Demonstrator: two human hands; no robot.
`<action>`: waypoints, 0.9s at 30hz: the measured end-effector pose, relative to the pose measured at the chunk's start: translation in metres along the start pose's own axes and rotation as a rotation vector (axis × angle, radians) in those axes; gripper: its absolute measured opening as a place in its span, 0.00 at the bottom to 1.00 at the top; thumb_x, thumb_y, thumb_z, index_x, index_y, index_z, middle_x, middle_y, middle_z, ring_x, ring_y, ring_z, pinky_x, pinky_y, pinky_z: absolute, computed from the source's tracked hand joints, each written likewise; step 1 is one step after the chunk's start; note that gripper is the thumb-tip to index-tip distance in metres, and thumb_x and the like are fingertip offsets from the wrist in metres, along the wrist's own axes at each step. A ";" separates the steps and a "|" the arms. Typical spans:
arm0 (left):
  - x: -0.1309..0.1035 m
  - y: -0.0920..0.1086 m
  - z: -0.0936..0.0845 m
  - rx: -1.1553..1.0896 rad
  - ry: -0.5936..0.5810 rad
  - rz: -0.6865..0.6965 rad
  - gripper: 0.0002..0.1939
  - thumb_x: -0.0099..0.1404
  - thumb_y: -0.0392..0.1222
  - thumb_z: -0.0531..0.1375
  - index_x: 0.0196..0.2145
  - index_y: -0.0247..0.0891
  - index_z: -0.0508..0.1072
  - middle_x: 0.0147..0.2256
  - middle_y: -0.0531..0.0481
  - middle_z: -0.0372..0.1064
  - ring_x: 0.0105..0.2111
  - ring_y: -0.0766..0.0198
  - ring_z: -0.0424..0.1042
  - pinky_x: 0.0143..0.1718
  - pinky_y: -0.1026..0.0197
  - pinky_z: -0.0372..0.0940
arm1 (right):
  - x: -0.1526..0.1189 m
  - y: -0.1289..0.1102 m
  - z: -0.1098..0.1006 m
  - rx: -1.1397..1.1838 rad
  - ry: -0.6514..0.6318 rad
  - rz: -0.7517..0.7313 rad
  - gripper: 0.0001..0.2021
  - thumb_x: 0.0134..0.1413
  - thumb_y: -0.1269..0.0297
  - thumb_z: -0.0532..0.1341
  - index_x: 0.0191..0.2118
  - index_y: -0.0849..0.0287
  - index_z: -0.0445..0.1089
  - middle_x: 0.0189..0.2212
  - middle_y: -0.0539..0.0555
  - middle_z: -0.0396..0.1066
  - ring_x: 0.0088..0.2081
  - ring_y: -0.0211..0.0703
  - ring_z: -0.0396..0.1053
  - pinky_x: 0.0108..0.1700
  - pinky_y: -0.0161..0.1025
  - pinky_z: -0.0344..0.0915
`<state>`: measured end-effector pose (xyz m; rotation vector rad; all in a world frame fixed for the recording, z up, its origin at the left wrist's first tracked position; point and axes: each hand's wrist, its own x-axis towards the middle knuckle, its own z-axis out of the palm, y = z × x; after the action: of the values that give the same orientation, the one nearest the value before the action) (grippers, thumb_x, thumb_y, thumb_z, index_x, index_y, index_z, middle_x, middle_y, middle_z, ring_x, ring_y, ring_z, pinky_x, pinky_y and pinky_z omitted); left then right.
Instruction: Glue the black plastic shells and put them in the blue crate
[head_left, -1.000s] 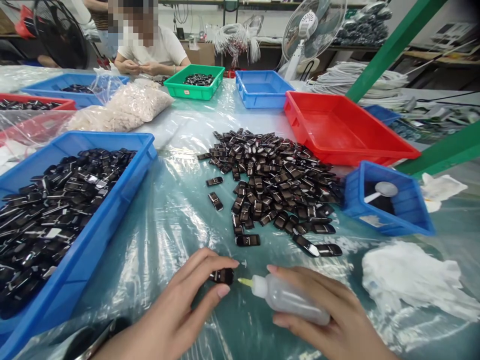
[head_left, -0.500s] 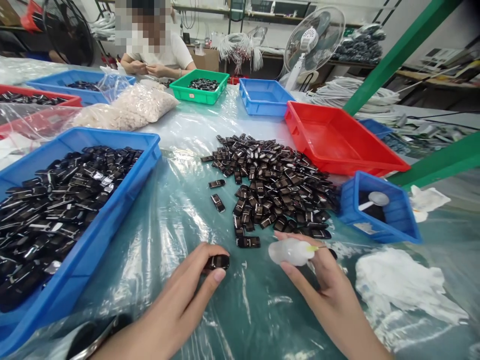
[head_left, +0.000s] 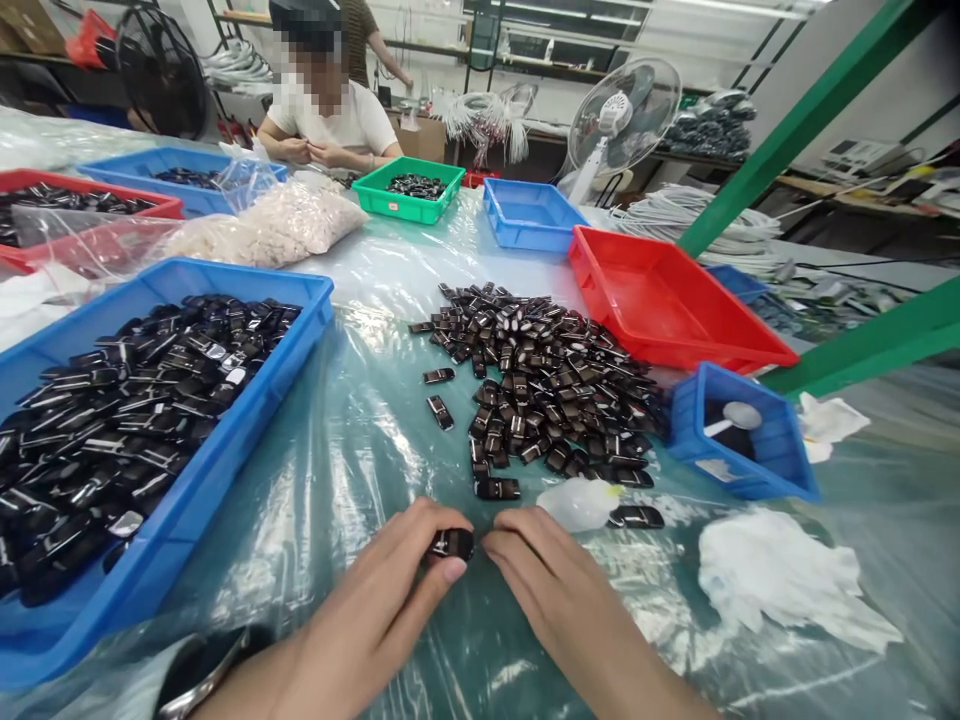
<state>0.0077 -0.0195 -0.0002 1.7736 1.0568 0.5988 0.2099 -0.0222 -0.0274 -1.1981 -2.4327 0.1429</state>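
My left hand point(head_left: 405, 580) pinches a small glossy black plastic casing point(head_left: 453, 544) between thumb and fingers, just above the plastic-covered table. Close by on the right is my right hand point(head_left: 551, 580), its fingers bent and pressed together, fingertips pointing at the casing. Its thumb is hidden, and whatever it may hold cannot be seen. A translucent white squeeze bottle point(head_left: 577, 505) with a yellowish tip lies just behind the right hand, next to a single black casing point(head_left: 636, 517). Beyond both hands spreads a large pile of similar black casings point(head_left: 547, 375).
A blue tray point(head_left: 300, 345) full of black casings stands left. On the right are a red tray point(head_left: 675, 300), a small blue bin point(head_left: 757, 475) with a white scoop, and a crumpled white cloth point(head_left: 787, 575). A co-worker point(head_left: 337, 130) sits across the table, beside a green tray point(head_left: 409, 205).
My right hand has let go of the squeeze bottle, which now lies on the table, and has moved left towards my left hand. The left hand still holds its casing. The view has shifted slightly.
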 end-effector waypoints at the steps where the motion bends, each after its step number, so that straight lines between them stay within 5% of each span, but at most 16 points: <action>1: 0.000 0.000 -0.001 0.011 -0.017 0.010 0.10 0.74 0.42 0.46 0.51 0.47 0.60 0.43 0.49 0.65 0.45 0.57 0.67 0.46 0.56 0.63 | 0.001 0.001 0.000 0.011 0.002 0.009 0.15 0.66 0.75 0.46 0.39 0.62 0.69 0.34 0.58 0.70 0.36 0.48 0.70 0.34 0.44 0.71; 9: -0.002 0.004 -0.003 0.015 -0.081 0.001 0.09 0.74 0.40 0.45 0.49 0.44 0.60 0.42 0.48 0.63 0.43 0.57 0.66 0.45 0.54 0.63 | -0.001 -0.002 -0.012 0.190 -0.003 0.114 0.12 0.65 0.74 0.48 0.39 0.57 0.67 0.33 0.56 0.69 0.35 0.46 0.70 0.33 0.42 0.69; 15: -0.002 0.005 -0.004 -0.012 -0.132 0.052 0.08 0.74 0.39 0.47 0.48 0.44 0.61 0.42 0.49 0.63 0.42 0.59 0.65 0.43 0.58 0.62 | 0.008 -0.021 -0.029 1.215 -0.072 0.671 0.07 0.58 0.57 0.61 0.32 0.54 0.71 0.27 0.47 0.68 0.29 0.36 0.68 0.34 0.33 0.66; 18: -0.003 0.006 -0.004 -0.022 -0.135 0.070 0.08 0.74 0.38 0.47 0.48 0.43 0.62 0.42 0.49 0.63 0.42 0.60 0.66 0.43 0.58 0.62 | 0.009 -0.029 -0.030 1.476 -0.037 0.838 0.09 0.54 0.55 0.65 0.31 0.55 0.73 0.24 0.45 0.66 0.29 0.33 0.66 0.37 0.30 0.64; 27: -0.004 0.008 -0.002 -0.037 -0.136 0.054 0.08 0.73 0.39 0.46 0.45 0.42 0.64 0.40 0.48 0.65 0.40 0.59 0.67 0.41 0.58 0.63 | 0.006 -0.031 -0.020 1.757 -0.014 0.866 0.10 0.52 0.56 0.68 0.30 0.57 0.73 0.23 0.45 0.65 0.27 0.32 0.63 0.34 0.29 0.62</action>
<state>0.0072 -0.0230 0.0079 1.7889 0.9025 0.5195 0.1928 -0.0387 0.0013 -1.0154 -0.7361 1.9113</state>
